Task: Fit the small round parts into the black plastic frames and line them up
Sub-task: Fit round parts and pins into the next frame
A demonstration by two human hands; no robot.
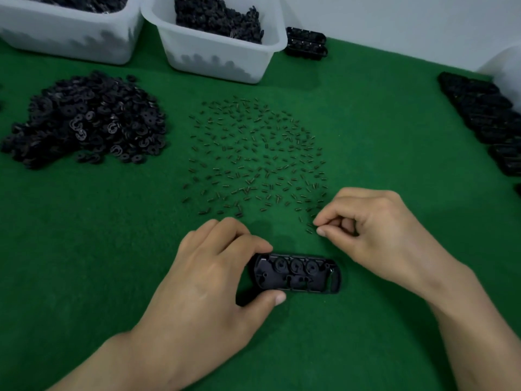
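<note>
A black plastic frame (298,273) lies on the green felt near me, with three round parts seated in a row in its upper half. My left hand (214,277) grips the frame's left end between fingers and thumb. My right hand (375,235) hovers just right of and above the frame, its thumb and forefinger tips pinched together at the near edge of the scattered small springs (253,153). Whether a spring sits between those fingertips I cannot tell. A big heap of black round parts (87,122) lies at the far left.
Two white bins (214,55) (67,38) holding black parts stand along the back. A short stack of frames (306,43) sits beside the right bin. A long row of frames (485,119) runs down the right edge, beside another white container (507,71).
</note>
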